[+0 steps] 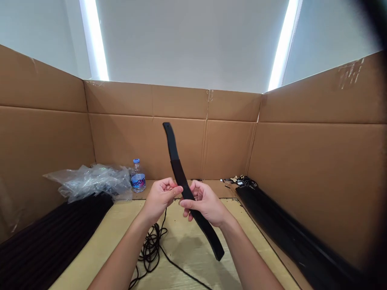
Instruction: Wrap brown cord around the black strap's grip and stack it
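A long, slightly curved black strip (208, 233) is held up at a slant above the table. Its middle section looks browner and thicker, like a wrap or sleeve, while the upper end narrows and has a small hole. My right hand (204, 203) grips the strip around its middle, thumb on the near face. At the strip's left edge my left hand (161, 197) is closed in a pinch, thumb tip touching the strip. A black cord (152, 245) runs from a loose tangle on the table up behind my left hand, where its end is hidden.
Cardboard walls (145, 137) enclose the pale tabletop (187, 257). Clear plastic bags (90, 181) and a water bottle (138, 177) stand at the back left. Dark ribbed material (60, 237) lies left, a long black piece (281, 225) right, with small scraps (238, 180) behind it.
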